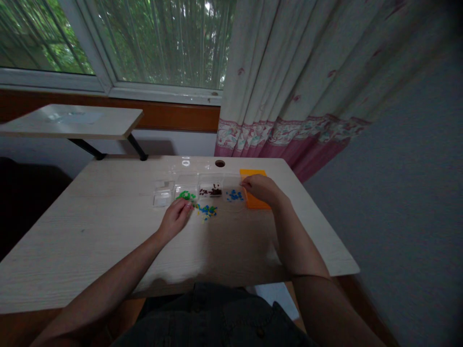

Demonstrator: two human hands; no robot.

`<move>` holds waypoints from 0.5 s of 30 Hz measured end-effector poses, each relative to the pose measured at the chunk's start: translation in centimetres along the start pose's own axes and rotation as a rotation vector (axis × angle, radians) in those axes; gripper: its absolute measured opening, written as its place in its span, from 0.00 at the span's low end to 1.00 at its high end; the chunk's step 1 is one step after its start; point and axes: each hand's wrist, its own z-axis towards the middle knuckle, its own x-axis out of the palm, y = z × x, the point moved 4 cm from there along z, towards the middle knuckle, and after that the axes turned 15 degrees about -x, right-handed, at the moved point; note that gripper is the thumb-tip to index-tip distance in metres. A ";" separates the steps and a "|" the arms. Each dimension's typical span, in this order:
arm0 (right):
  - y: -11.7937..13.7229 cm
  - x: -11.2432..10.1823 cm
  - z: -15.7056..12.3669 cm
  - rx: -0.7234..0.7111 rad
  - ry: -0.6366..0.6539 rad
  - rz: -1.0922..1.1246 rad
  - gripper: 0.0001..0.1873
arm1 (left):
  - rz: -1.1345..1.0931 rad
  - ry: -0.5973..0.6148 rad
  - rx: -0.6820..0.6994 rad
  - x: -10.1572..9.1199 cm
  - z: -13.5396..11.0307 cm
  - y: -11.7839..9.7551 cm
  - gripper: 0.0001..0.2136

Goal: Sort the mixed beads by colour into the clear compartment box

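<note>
My left hand (176,218) rests on the table with its fingers curled, fingertips beside a loose heap of mixed small beads (207,210). My right hand (261,189) lies over the left edge of an orange lid or tray (254,172), fingers bent down at the clear compartment box (197,190). The box holds green beads (186,195), dark red beads (212,192) and blue beads (235,195) in separate sections. What either hand pinches, if anything, is too small to see.
The pale wooden table (108,226) has a cable hole (220,163) at the back. A raised shelf (72,120) stands at the back left under the window. A pink-edged curtain (307,96) hangs at the right; the table's right edge is near the wall.
</note>
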 end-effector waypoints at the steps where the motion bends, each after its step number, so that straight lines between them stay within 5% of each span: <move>1: 0.0 0.0 0.0 0.000 0.000 0.000 0.20 | 0.003 0.001 0.004 0.0 0.0 0.0 0.15; 15: 0.9 -1.2 -0.5 -0.045 -0.033 0.074 0.19 | 0.338 0.119 0.171 1.9 -0.2 -1.4 0.11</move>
